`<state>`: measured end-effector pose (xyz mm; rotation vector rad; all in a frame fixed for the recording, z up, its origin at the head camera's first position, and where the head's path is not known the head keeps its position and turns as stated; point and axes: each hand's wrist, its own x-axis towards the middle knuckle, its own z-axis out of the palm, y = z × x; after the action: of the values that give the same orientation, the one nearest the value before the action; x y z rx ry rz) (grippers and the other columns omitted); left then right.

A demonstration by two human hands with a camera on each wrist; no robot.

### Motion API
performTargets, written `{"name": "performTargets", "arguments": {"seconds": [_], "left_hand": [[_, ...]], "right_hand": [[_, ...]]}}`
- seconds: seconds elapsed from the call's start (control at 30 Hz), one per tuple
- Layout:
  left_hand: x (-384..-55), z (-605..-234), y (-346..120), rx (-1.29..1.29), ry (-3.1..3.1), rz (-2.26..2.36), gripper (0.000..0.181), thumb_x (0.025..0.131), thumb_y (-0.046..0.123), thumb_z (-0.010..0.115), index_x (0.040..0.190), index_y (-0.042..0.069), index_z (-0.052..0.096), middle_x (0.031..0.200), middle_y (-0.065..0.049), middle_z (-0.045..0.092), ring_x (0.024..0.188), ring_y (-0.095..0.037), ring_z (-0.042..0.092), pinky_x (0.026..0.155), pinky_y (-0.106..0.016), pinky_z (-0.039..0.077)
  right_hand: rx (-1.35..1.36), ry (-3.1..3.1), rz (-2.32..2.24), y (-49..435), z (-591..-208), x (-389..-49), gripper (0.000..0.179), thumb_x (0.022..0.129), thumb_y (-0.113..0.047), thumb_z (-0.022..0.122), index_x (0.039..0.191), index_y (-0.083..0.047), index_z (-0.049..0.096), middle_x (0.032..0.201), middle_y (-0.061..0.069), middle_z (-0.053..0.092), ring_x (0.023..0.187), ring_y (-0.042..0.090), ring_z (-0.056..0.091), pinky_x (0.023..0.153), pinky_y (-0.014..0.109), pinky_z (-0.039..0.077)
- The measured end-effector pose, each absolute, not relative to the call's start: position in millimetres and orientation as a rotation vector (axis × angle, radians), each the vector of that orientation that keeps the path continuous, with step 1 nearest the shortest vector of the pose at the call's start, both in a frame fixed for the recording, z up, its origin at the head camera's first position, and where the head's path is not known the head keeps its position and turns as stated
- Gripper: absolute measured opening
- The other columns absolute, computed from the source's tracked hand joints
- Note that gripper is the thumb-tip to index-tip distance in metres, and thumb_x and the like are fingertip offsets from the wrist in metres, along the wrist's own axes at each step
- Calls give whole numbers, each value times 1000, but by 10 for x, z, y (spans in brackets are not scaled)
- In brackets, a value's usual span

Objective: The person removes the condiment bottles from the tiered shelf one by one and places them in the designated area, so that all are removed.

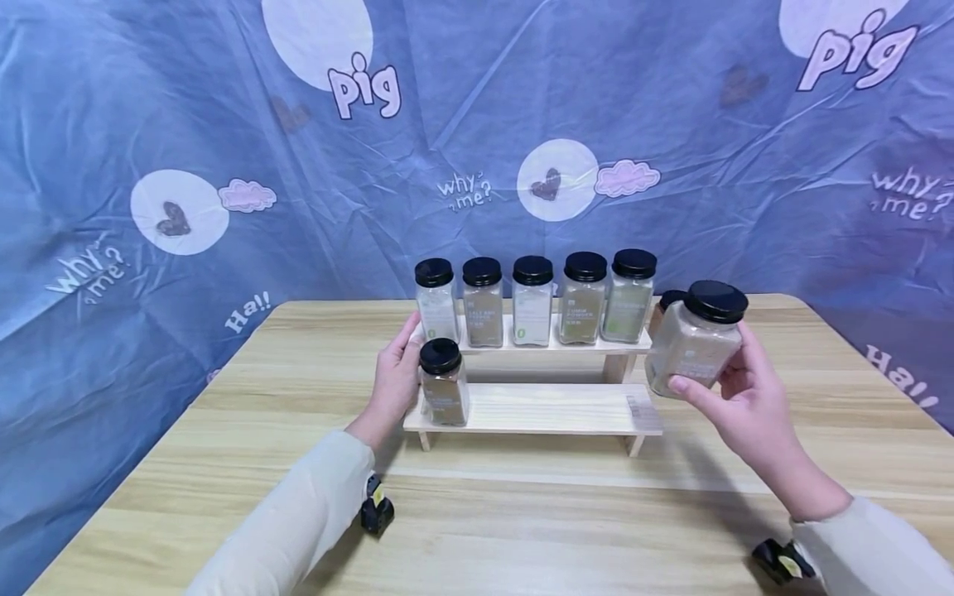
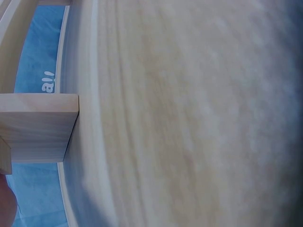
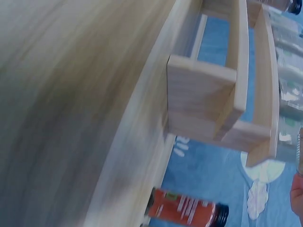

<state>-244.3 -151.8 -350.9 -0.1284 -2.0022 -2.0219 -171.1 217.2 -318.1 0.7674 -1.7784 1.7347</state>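
My right hand (image 1: 753, 406) grips a square glass spice jar (image 1: 693, 348) with a black lid and beige powder, raised and tilted beside the rack's right end. The two-tier wooden rack (image 1: 551, 406) stands on the table. My left hand (image 1: 395, 372) holds the rack's left end; its fingertips are partly hidden behind a jar of brown powder (image 1: 445, 399) on the lower shelf. Along the upper shelf stand several black-lidded jars (image 1: 532, 302) of white, brown and greenish powder. In the left wrist view a fingertip (image 2: 6, 203) shows beside the rack's wood (image 2: 38, 132).
Behind the raised jar, another black-lidded jar (image 1: 661, 313) is mostly hidden; the right wrist view shows a jar with reddish contents (image 3: 184, 208) standing on the table. The wooden table (image 1: 246, 397) ends at a blue printed cloth (image 1: 462, 99).
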Motion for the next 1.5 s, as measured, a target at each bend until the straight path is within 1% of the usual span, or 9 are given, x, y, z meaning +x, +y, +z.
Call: {"name": "performTargets", "arguments": {"seconds": [0.2, 0.4, 0.63, 0.77, 0.93, 1.07, 1.23, 1.3, 1.5], "left_hand": [[-2443, -3508, -1523, -157, -1991, -2043, 45, 96, 8, 42, 140, 8, 39, 144, -11, 39, 132, -20, 36, 110, -31, 31], [-2438, -3506, -1527, -155, -2000, -2036, 45, 96, 8, 41, 140, 8, 39, 144, -11, 38, 133, -22, 35, 110, -32, 30], [-2456, -3529, -1556, -164, -2035, -1957, 43, 96, 11, 42, 139, 11, 42, 140, -11, 44, 129, -21, 40, 110, -33, 31], [-2451, -3526, -1549, -163, -2037, -1950, 43, 96, 11, 42, 139, 10, 42, 141, -10, 43, 130, -21, 39, 110, -33, 31], [-2437, -3517, -1530, -154, -2039, -1953, 43, 96, 10, 42, 139, 9, 41, 142, -10, 42, 131, -21, 38, 110, -33, 31], [-2379, -3451, -1513, -156, -2033, -1969, 43, 96, 8, 41, 139, 8, 41, 142, -12, 41, 131, -22, 38, 110, -33, 31], [-2380, -3457, -1513, -160, -2029, -1969, 43, 96, 9, 41, 139, 8, 41, 142, -12, 41, 131, -22, 37, 111, -33, 30], [-2425, -3519, -1535, -151, -2024, -1958, 43, 96, 10, 41, 139, 11, 42, 142, -10, 42, 131, -21, 37, 111, -33, 30], [-2439, -3513, -1527, -155, -2028, -1972, 44, 95, 10, 42, 139, 11, 42, 142, -9, 42, 132, -21, 37, 111, -34, 30]], "right_hand": [[695, -1839, 1675, 2360, -3168, -1720, 74, 69, 28, 57, 135, 1, 39, 113, 1, 59, 101, 6, 58, 85, 9, 46], [639, -1834, 1658, 2545, -3193, -1785, 74, 68, 30, 56, 133, 0, 41, 112, 0, 59, 101, 5, 58, 83, 8, 47], [527, -1927, 1534, 2754, -3209, -1866, 83, 65, 31, 58, 137, -3, 37, 117, -1, 52, 95, 1, 58, 78, 6, 48], [440, -1954, 1557, 2959, -3347, -1998, 86, 64, 29, 62, 137, -8, 34, 116, -1, 47, 89, -2, 59, 74, 5, 49], [357, -1978, 1653, 3373, -3623, -2260, 89, 66, 23, 68, 136, -14, 28, 116, -2, 45, 89, -3, 60, 75, 7, 49], [307, -1996, 1715, 3539, -3652, -2342, 86, 66, 19, 70, 131, -20, 30, 110, -5, 48, 85, -5, 60, 74, 6, 48], [212, -2192, 1487, 3481, -3391, -2248, 77, 68, 16, 70, 120, -29, 35, 98, -16, 50, 76, -11, 55, 69, 1, 46], [203, -2244, 1386, 3533, -3383, -2292, 74, 69, 13, 72, 116, -32, 37, 95, -20, 51, 76, -13, 53, 67, 0, 44], [191, -2314, 1427, 3673, -3412, -2370, 63, 74, 9, 70, 107, -33, 37, 86, -27, 53, 74, -16, 52, 59, 1, 44]]}}
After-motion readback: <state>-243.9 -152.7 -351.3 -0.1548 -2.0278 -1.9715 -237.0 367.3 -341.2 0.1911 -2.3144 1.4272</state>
